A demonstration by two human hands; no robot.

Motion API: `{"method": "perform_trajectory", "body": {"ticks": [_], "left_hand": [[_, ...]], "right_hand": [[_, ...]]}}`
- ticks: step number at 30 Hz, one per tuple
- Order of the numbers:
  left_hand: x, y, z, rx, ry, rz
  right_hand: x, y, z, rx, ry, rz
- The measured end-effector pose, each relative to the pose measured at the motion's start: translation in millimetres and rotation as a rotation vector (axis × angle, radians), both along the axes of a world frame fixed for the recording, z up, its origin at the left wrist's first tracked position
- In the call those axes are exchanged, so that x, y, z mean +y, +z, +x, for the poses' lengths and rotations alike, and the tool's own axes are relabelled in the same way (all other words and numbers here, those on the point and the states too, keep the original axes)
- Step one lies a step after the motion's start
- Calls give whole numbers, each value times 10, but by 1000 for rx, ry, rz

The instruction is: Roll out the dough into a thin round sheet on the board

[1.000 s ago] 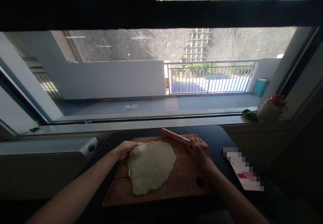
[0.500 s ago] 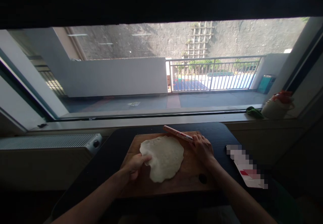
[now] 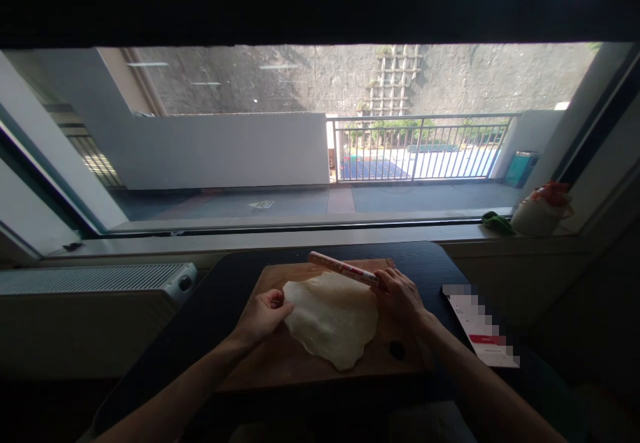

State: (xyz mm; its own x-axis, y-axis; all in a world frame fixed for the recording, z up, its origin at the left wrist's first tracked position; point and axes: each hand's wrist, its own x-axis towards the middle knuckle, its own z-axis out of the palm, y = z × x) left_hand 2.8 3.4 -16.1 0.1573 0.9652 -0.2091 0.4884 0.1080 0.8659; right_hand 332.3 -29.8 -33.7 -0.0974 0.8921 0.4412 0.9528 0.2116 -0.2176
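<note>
The flat dough (image 3: 330, 326) lies on the board (image 3: 250, 366) between your hands, left thumb at its left edge, though I can't tell whether that left hand (image 3: 263, 318) pinches it. Your right hand (image 3: 400, 293) is clamped round the near end of the stick (image 3: 343, 268), which slants far-left across the dough's far edge. Its red print is unreadable; the card (image 3: 473, 330) beside you shows "00".

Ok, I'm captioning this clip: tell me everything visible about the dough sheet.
The dough sheet is pale, thin and soft-looking, roughly rounded with an uneven edge. It lies over the wooden board. The left hand touches its left edge; the patterned rod in the right hand slants across its far edge, contact unclear.
</note>
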Motion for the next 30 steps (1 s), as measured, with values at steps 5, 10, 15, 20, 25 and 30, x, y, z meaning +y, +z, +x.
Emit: {"method": "perform_trajectory", "body": {"ticks": [5, 10, 15, 20, 25, 30], "left_hand": [[105, 264, -259, 480, -10, 336], [301, 270, 218, 652, -83, 749], [74, -145, 502, 791, -263, 804], [284, -149, 511, 796, -238, 703], [625, -81, 586, 778, -150, 548], [254, -190, 450, 762, -315, 647]], "right_hand": [[-132, 88, -98, -26, 287, -40], [22, 204, -479, 86, 343, -104], [-27, 103, -711, 208, 34, -107], [284, 26, -804, 54, -33, -94], [696, 125, -827, 47, -98, -259], [230, 9, -824, -19, 10, -134]]}}
